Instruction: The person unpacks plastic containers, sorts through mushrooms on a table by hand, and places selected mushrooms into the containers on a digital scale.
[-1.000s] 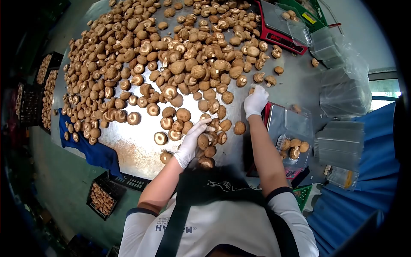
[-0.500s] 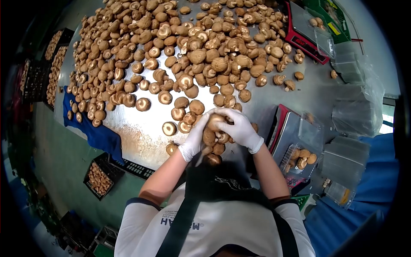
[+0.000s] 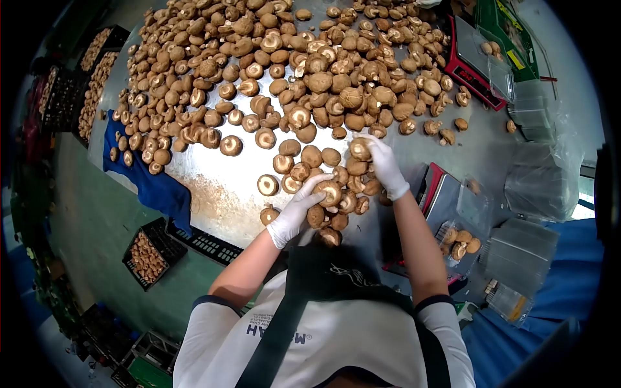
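Both my hands wear white gloves over the near part of the metal table (image 3: 210, 200). My left hand (image 3: 294, 212) has its fingers round a brown shiitake mushroom (image 3: 328, 193), whose pale underside faces up. Farther out and to the right, my right hand (image 3: 386, 167) grips another shiitake mushroom (image 3: 359, 149) between thumb and fingers. Several loose mushrooms (image 3: 311, 156) lie around and beneath both hands. Beyond them a large heap of mushrooms (image 3: 242, 45) spreads over the far side of the table.
On the right, a clear plastic tray (image 3: 461, 244) of mushrooms rests on a scale (image 3: 440, 197). Farther off are a red-sided scale (image 3: 475, 81) and stacked clear trays (image 3: 521, 249). A blue cloth (image 3: 152, 187) hangs over the left edge. Another person's gloved hand (image 3: 427, 3) shows at the top.
My hands were together around mushrooms and have separated. The right has moved outward to a mushroom farther off; the left keeps one nearer me. The view has shifted slightly.
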`<move>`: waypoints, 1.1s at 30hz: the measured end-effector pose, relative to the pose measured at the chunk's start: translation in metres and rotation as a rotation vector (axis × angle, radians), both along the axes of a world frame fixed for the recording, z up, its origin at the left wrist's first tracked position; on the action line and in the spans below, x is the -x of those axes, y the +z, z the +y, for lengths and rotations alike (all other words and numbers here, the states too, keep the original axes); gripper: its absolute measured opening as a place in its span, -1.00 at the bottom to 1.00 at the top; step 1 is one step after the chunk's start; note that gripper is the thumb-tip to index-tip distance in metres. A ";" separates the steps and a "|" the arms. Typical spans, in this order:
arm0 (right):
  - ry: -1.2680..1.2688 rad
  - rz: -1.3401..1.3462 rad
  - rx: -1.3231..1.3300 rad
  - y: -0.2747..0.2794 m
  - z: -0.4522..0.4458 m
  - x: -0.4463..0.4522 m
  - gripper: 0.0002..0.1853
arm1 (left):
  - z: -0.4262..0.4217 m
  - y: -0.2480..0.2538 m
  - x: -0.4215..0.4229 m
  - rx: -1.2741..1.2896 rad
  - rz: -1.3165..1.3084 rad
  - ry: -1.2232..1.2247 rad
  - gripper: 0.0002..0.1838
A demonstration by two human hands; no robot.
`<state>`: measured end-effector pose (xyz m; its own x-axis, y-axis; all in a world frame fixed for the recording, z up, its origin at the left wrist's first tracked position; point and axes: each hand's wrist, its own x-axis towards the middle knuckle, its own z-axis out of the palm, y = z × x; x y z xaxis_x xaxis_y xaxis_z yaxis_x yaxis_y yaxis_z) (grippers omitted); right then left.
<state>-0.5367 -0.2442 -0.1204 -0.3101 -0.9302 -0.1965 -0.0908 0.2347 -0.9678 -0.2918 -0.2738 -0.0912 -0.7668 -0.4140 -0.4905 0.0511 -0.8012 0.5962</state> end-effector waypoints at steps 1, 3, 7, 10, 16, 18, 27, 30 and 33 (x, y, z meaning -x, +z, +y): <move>-0.018 -0.075 0.059 0.007 0.009 0.002 -0.62 | 0.000 0.001 -0.001 0.005 0.011 -0.014 -0.58; -0.091 -0.178 0.030 0.021 0.023 -0.006 -0.58 | 0.004 0.000 0.000 -0.004 0.017 -0.029 -0.60; -0.009 0.058 0.163 0.052 0.050 -0.048 -0.65 | 0.006 -0.010 0.001 -0.052 0.053 -0.081 -0.57; 0.234 0.400 0.219 0.056 0.053 -0.076 -0.72 | 0.015 -0.008 0.001 -0.250 -0.076 -0.022 -0.41; 0.111 0.570 0.009 0.034 -0.015 -0.065 -0.71 | 0.020 -0.018 -0.003 -0.455 -0.025 -0.011 -0.21; 0.178 0.835 -0.084 0.006 -0.051 -0.079 -0.57 | 0.024 -0.014 0.000 -0.468 -0.062 -0.009 -0.12; 0.245 0.857 -0.184 -0.014 -0.068 -0.081 -0.47 | 0.029 -0.024 -0.025 -0.398 0.108 -0.190 -0.41; 0.067 0.219 -0.110 -0.013 -0.040 -0.064 -0.55 | 0.027 -0.019 -0.027 -0.503 0.048 -0.018 -0.53; -0.118 -0.391 0.025 -0.011 -0.016 -0.048 -0.54 | 0.019 -0.008 -0.030 -0.499 0.045 0.006 -0.51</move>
